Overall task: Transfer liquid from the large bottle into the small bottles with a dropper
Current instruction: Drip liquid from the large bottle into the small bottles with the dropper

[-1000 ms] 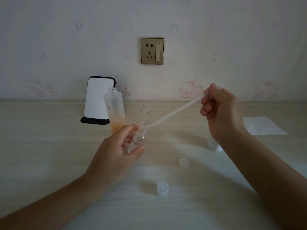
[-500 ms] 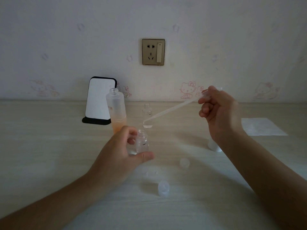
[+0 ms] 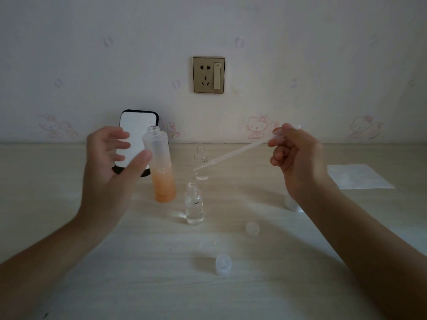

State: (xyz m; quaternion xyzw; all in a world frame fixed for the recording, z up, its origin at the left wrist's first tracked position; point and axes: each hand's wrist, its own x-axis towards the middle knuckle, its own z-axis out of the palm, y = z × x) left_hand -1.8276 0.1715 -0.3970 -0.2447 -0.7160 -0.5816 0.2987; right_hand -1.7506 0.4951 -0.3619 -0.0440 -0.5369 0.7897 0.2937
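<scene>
The large frosted bottle [image 3: 161, 172] stands uncapped at centre left with orange liquid in its lower part. My left hand [image 3: 111, 162] hovers just left of it, fingers spread and thumb near its side, holding nothing. A small clear bottle [image 3: 194, 205] stands upright and uncapped in front of it. A second small bottle [image 3: 201, 163] stands further back. My right hand [image 3: 298, 158] pinches the bulb end of a long clear dropper [image 3: 231, 155], whose tip points down-left in front of the far small bottle.
Two small clear caps [image 3: 223, 264] [image 3: 252, 228] lie on the pale wooden table [image 3: 69, 262]. A white cap [image 3: 292, 205] sits partly behind my right wrist. A white tissue [image 3: 358, 176] lies at right. A black-rimmed white stand [image 3: 136, 137] leans at the wall.
My left hand let go of the near small bottle, which now stands on the table, and rose to beside the large bottle. The dropper came out of that small bottle and lifted.
</scene>
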